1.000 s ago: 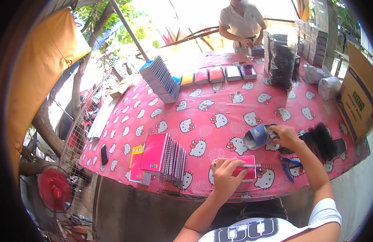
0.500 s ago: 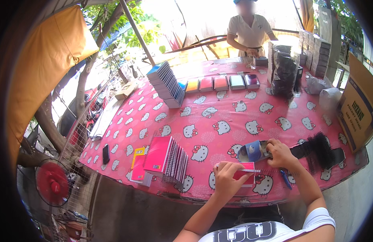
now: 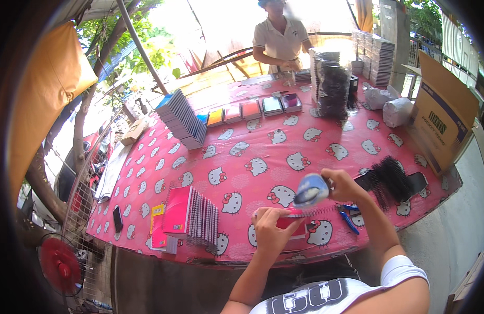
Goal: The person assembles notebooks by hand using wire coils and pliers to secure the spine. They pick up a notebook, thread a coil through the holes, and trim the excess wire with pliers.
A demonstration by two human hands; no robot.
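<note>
My left hand [image 3: 270,229] is closed on a small pink notebook [image 3: 293,229] at the table's near edge, thumb on its cover and fingers over its top edge. A dark wire coil [image 3: 323,210] runs out to the right from the notebook's top edge. My right hand [image 3: 340,186] grips a rounded blue-and-grey object [image 3: 311,189], raised above the coil; its exact kind is unclear. Blue-handled pliers [image 3: 349,222] lie beneath my right forearm. Left of my left hand stands a stack of pink spiral notebooks [image 3: 187,214].
Black coils [image 3: 393,180] lie at right, near a cardboard box [image 3: 443,123]. A tall notebook stack [image 3: 181,120] leans at far left, beside a row of colored notebooks [image 3: 249,110]. A phone [image 3: 118,219] lies at left. Across the table, a person [image 3: 282,42] handles things near wrapped black bundles [image 3: 331,83].
My right hand has lifted the blue-and-grey object off the table and tilted it over the coil. My left hand stays on the notebook. The whole view has shifted as my head turned right.
</note>
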